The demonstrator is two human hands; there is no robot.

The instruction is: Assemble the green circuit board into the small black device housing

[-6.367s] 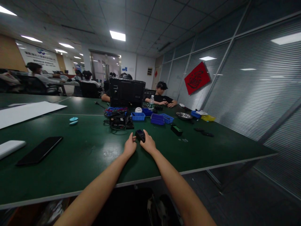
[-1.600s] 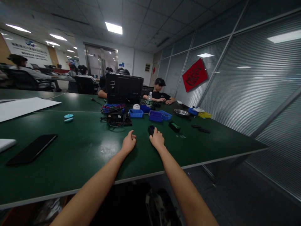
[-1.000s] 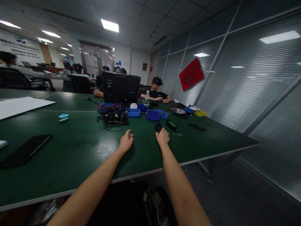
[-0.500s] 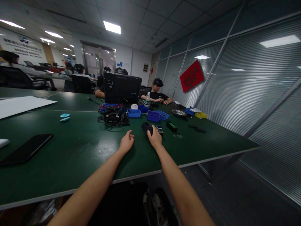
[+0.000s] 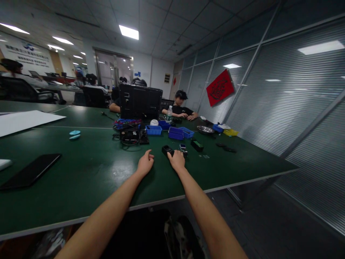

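Observation:
My right hand (image 5: 177,160) is closed on the near right part of a small black boxy case (image 5: 166,149), whose top face shows. Fingers cover part of the case. Just beyond the fingertips sits a small circuit board with a little screen (image 5: 183,147). To its right lies a black casing with green inside (image 5: 197,145). My left hand (image 5: 146,163) rests on the green table (image 5: 107,187), holding nothing, with its thumb and index finger apart and the other fingers partly hidden. Small clear pieces (image 5: 206,157) lie right of my right hand.
Blue bins (image 5: 176,133), a bundle of cables with a black adapter (image 5: 129,135), a water bottle (image 5: 169,113) and a monitor (image 5: 140,101) stand farther back. A metal bowl (image 5: 205,129) is at the right. A person (image 5: 181,108) sits across the table.
The black case has tipped down from a raised, tilted pose, so its top face now shows. My right fingers have shifted along with it. My left hand has stayed in place.

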